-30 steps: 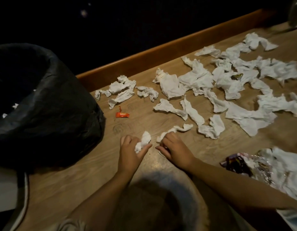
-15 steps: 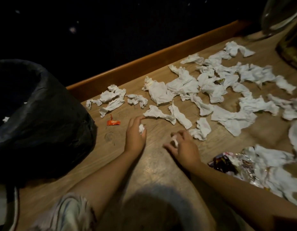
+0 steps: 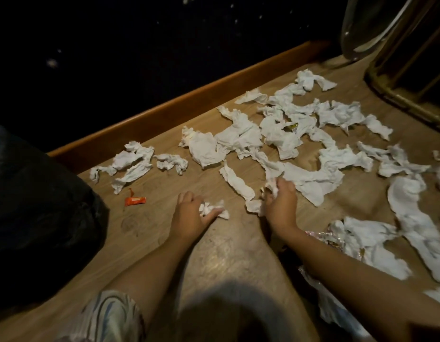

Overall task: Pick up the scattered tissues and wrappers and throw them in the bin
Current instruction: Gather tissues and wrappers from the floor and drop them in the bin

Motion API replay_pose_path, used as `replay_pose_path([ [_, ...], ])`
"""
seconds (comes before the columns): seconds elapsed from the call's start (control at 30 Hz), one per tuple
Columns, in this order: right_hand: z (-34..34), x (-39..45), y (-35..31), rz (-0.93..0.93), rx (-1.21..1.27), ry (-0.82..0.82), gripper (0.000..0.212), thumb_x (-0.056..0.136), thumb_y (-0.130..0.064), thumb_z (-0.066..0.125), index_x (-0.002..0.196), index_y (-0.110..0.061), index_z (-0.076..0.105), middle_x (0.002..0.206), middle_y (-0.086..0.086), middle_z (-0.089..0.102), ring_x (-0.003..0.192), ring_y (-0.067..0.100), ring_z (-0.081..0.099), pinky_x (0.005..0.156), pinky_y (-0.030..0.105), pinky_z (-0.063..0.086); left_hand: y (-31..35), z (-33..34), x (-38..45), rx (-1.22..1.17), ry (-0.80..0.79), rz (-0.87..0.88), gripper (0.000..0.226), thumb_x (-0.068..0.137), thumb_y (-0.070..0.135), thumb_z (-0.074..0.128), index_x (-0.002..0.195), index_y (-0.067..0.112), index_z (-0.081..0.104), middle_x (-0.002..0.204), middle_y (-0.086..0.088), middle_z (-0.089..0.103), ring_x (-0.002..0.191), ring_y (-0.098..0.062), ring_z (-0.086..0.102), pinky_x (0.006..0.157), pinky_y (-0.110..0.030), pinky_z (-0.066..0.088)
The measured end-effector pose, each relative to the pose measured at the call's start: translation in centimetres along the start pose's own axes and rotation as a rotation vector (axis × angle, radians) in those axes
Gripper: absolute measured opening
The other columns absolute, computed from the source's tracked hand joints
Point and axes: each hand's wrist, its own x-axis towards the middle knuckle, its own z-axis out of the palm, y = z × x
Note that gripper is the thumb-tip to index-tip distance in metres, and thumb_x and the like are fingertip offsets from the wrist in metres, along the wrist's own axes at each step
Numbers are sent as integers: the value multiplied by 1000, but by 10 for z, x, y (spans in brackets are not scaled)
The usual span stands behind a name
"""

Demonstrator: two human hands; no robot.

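Observation:
Several crumpled white tissues [image 3: 241,137] lie scattered across the wooden floor [image 3: 226,255], thickest in the middle and right. My left hand [image 3: 189,215] rests on the floor, closed around a wad of white tissue [image 3: 211,209]. My right hand [image 3: 280,203] is closed on crumpled tissues [image 3: 254,206] a little farther right, against a long tissue strip [image 3: 236,182]. A small orange wrapper [image 3: 135,199] lies alone left of my left hand. The bin with a black liner [image 3: 41,218] fills the left side. Shiny foil wrappers [image 3: 322,236] show under tissues beside my right forearm.
A wooden skirting board [image 3: 189,102] runs along the dark wall behind the tissues. A cane furniture base [image 3: 406,90] and a glass vessel [image 3: 362,28] stand at the far right. A yellowish wrapper [image 3: 291,127] peeks from the central tissue pile.
Both hands have reached farther forward among the tissues. The left hand has gathered a bigger wad; the right hand has closed on more tissue. The view has shifted right, showing less of the bin.

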Motion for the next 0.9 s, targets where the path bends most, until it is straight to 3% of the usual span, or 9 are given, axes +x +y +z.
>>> replay_pose_path([
  [0.13,2,15,14,137,-199,-159,63,83,-54,66,125,-10,54,126,14,45,108,29,56,86,32,45,-4,-1,-5,-18,67,48,28,72,28,78,67,11,57,75,-5,48,79,-27,49,69,-31,31],
  [0.27,6,-3,24,-13,-379,-283,81,65,-77,64,125,-24,50,119,3,47,109,21,49,79,35,47,25,-2,16,-148,62,-33,24,73,4,73,88,13,56,97,0,46,92,-20,48,79,-33,44],
  [0.33,13,-11,31,-100,-427,-263,70,69,-72,65,118,-24,53,110,1,52,108,21,47,74,34,44,46,3,34,-172,-1,20,46,76,4,72,116,17,55,125,-2,44,117,-21,45,99,-27,41],
  [0.4,19,-12,36,-126,-373,-210,40,81,-52,67,104,-21,57,100,0,56,103,22,48,69,31,37,60,16,50,-76,-185,124,68,80,4,69,141,17,41,154,-7,25,142,-25,23,112,-30,24],
  [0.47,23,-11,35,-112,-257,-169,19,85,-30,67,92,-14,58,92,5,57,98,25,49,68,29,32,63,29,59,73,-359,242,64,85,8,64,143,18,40,161,-8,14,149,-28,5,116,-40,17],
  [0.6,21,-2,28,-31,-73,-113,11,86,-11,66,88,-4,58,91,11,50,81,21,47,66,21,26,48,32,42,41,-369,290,35,85,12,63,119,9,57,131,-13,52,130,-33,43,110,-34,29],
  [0.7,19,2,19,-3,-32,-139,14,85,-8,65,82,-8,52,81,7,53,73,19,49,57,23,25,35,17,22,103,-274,291,33,88,21,62,118,9,54,119,-12,53,110,-29,48,84,-30,36],
  [0.83,19,-6,-4,23,138,-226,21,87,-20,71,101,-14,56,82,-3,61,70,7,56,53,14,40,20,-19,6,32,-252,239,35,84,17,66,117,14,56,113,-8,55,103,-26,51,75,-22,28],
  [0.9,21,-11,-22,-11,167,-282,24,83,-31,74,94,-14,62,78,-3,64,69,9,58,57,20,42,18,-43,6,46,-229,226,36,84,16,67,119,21,60,105,-1,53,95,-18,50,76,-22,31],
])
